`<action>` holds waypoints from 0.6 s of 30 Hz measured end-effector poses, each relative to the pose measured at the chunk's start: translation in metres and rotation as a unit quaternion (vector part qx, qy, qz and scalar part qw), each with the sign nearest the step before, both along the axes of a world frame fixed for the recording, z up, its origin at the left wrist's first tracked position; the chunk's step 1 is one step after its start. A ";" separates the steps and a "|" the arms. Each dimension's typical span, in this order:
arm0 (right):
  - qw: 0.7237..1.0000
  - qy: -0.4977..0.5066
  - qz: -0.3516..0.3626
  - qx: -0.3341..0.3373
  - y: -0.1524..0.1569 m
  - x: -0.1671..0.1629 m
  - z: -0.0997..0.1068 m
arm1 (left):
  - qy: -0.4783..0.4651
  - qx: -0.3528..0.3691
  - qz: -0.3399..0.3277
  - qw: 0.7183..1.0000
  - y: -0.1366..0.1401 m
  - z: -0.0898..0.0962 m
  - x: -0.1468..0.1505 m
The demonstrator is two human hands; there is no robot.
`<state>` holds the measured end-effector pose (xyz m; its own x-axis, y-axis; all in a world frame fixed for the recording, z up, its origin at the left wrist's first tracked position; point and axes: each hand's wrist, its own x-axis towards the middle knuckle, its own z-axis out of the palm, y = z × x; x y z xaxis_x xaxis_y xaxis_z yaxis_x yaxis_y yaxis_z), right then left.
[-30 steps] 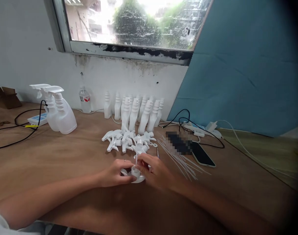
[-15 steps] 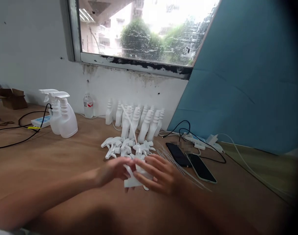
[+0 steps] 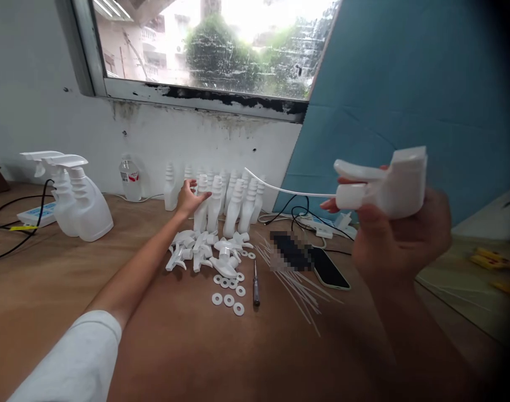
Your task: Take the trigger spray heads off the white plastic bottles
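Note:
My right hand (image 3: 401,240), raised at the right, is closed around a white trigger spray head (image 3: 389,181). A long thin dip tube (image 3: 286,191) extends leftward from its collar, its far end curving up. My left hand (image 3: 191,198) reaches to the row of white bottles, thumb and fingers spread at the neck of a front bottle (image 3: 201,209); whether it touches is unclear. Below lies a pile of loose trigger spray heads (image 3: 202,251). Several white ring washers (image 3: 229,300) and a screwdriver (image 3: 256,287) lie nearer to me.
Thin white tubes (image 3: 299,293) lie beside two phones, one with a dark screen (image 3: 330,269). Two bottles with spray heads (image 3: 87,204) stand at left near a power strip (image 3: 37,214). A clear labelled bottle (image 3: 130,180) is by the wall. Cables trail behind.
My hands have separated. The right has lifted the spray head up and right, its tube now pointing left. The left has let go and moved forward to the bottles. The view has shifted right.

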<state>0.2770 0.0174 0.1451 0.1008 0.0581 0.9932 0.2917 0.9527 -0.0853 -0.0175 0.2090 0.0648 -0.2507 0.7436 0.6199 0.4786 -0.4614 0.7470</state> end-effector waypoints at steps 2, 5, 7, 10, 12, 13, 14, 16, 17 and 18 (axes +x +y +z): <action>0.996 0.020 0.067 -0.048 0.002 0.000 0.006 | 0.002 -0.002 -0.007 1.000 0.003 -0.001 0.000; 0.981 0.059 0.125 -0.134 0.001 0.002 0.013 | 0.010 0.027 0.004 1.000 -0.010 0.013 -0.007; 0.968 0.089 0.149 -0.179 -0.001 0.005 0.017 | 0.048 0.069 0.010 0.996 -0.027 0.030 -0.014; 0.953 0.136 0.165 -0.214 -0.001 0.013 0.022 | 0.185 0.118 -0.045 0.975 -0.062 0.059 -0.020; 0.951 0.145 0.167 -0.217 -0.001 0.020 0.024 | 0.273 0.119 -0.101 0.949 -0.085 0.074 -0.019; 0.952 0.141 0.167 -0.215 -0.001 0.022 0.025 | 0.299 0.114 -0.120 0.940 -0.095 0.079 -0.017; 0.953 0.134 0.167 -0.212 -0.001 0.025 0.026 | 0.315 0.110 -0.134 0.933 -0.104 0.083 -0.015; 0.956 0.125 0.168 -0.208 0.000 0.029 0.026 | 0.336 0.106 -0.158 0.922 -0.116 0.088 -0.009; 0.955 0.125 0.167 -0.209 0.000 0.030 0.026 | 0.346 0.104 -0.170 0.917 -0.120 0.089 -0.006; 0.956 0.127 0.165 -0.209 0.001 0.031 0.026 | 0.357 0.103 -0.182 0.911 -0.122 0.089 -0.004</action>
